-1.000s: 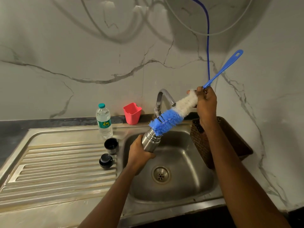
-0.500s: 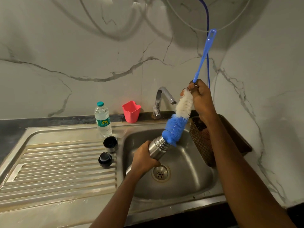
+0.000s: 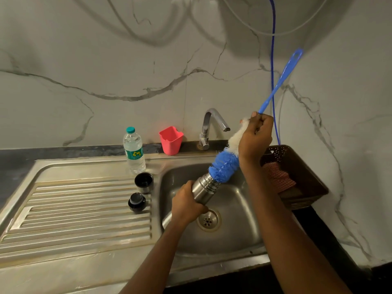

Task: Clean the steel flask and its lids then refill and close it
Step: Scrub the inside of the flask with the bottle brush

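The left hand (image 3: 187, 205) grips the steel flask (image 3: 203, 189) round its lower body, fingers curled about it. It holds the flask tilted above the sink basin (image 3: 233, 240), mouth up and toward the back right corner. Most of the flask's lower half is hidden behind this hand; only a sliver of its base shows beside the wrist.

The right hand (image 3: 255, 136), higher and nearer the back right, is closed in a fist on the bottle brush (image 3: 224, 166) where the white bristles meet the thin blue handle. The blue bristles press against the flask's mouth; how far the tip reaches inside cannot be seen. The handle's far end is blurred.

The cup lid (image 3: 143, 182) stands open side up on the drainboard just beside the basin's left edge. The stopper lid (image 3: 136, 202) lies just in front of it, and both are apart from the hands.

A brown basket (image 3: 297, 166) sits at the counter's right edge, its near side hidden by the right forearm.
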